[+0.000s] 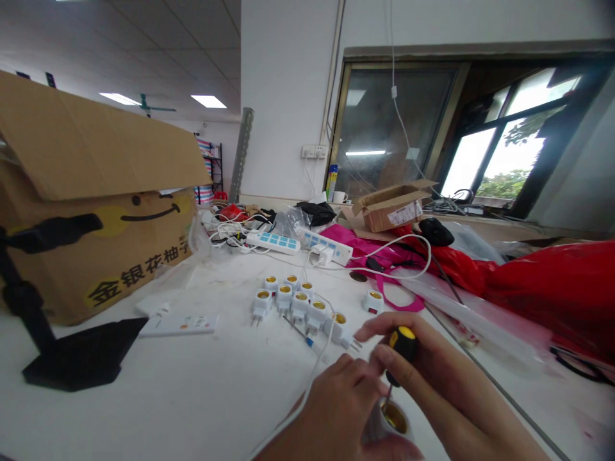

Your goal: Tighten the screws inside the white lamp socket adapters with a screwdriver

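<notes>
r hand pinches a yellow/blk screwdriver btwn thumb & fingers, handle up, shaft slanting down into the gold mouth of a white lamp socket. l hand is curled round that socket, right under the driver grip; its fingertips are partly hidden. just past the r fingers, one loose socket w/ a red switch sits upright. left of & beyond the grip, a cluster of similar sockets, some w/ prongs showing; thin blue-ended tool lies beside them. white cable runs down left of the l hand. farther out, power strips; well off left, blk stand & big carton; right, red bag.
</notes>
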Tool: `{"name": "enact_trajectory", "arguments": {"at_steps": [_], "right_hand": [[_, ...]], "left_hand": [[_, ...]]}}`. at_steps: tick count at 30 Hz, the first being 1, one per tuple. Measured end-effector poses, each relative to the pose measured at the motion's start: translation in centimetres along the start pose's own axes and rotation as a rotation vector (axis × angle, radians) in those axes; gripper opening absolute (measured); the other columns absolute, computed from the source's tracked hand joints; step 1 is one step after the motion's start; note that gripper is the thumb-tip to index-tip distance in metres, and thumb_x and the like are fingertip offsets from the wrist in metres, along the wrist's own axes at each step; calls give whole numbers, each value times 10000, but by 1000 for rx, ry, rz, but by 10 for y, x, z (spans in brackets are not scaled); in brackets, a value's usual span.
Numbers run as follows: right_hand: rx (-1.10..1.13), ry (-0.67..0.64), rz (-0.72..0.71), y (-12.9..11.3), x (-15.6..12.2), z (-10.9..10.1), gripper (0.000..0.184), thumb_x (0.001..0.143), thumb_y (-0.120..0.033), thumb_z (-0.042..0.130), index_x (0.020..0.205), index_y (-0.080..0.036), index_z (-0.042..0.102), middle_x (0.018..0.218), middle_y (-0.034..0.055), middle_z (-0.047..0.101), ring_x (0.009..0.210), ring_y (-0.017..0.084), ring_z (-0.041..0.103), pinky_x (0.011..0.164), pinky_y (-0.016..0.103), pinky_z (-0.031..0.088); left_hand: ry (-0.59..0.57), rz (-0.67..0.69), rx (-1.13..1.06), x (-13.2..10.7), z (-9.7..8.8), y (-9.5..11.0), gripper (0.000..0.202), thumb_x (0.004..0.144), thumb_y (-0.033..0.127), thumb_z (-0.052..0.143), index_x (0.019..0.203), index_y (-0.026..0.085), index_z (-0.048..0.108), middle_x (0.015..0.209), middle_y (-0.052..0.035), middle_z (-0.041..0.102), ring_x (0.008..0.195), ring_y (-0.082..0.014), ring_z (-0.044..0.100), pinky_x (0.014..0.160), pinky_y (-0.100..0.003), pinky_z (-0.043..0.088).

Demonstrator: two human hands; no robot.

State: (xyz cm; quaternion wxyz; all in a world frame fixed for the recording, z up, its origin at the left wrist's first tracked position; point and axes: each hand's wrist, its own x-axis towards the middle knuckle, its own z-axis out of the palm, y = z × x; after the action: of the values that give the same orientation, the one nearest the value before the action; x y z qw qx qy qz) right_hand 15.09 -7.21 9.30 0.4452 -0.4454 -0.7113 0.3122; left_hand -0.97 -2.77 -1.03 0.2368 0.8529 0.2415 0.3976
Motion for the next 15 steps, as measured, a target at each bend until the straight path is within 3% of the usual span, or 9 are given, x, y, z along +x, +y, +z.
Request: {"name": "enact_trajectory", "arguments": {"at_steps": [3,6,11,15], "right_hand": [[27,172,28,9,4,10,395,1061,-609,591,1338,-327,594,830,-7,659,706,181,637,634,269,581],[92,271,59,12,6,17,436,1080,-663,488,1221,-298,679,777,8,652,713,199,645,625,272,580],[44,246,-43,9,7,9,307,1049,-590,619,1097,-313,742,1027,47,765,894,191,720,769,225,612],[116,227,-29,13,4,5,221,1035,-537,675,1057,-318,683,785,-11,653,672,156,620,574,199,568]], "left_hand": [[-27,-23,32,1,0,1,639,841,495,908,1348,181,677,1254,-127,759,1161,-342,712,1014,-455,591],[-11,-7,105,2,3,1,538,834,566,894,1147,165,718,1125,-112,776,1050,-324,723,980,-458,594],[33,31,170,1,9,-4,585,812,654,891,1056,160,695,1055,-101,757,966,-295,717,927,-424,592],[112,118,169,1,10,-9,595,864,689,823,1090,154,693,1041,-105,766,903,-275,716,834,-403,588]]}}
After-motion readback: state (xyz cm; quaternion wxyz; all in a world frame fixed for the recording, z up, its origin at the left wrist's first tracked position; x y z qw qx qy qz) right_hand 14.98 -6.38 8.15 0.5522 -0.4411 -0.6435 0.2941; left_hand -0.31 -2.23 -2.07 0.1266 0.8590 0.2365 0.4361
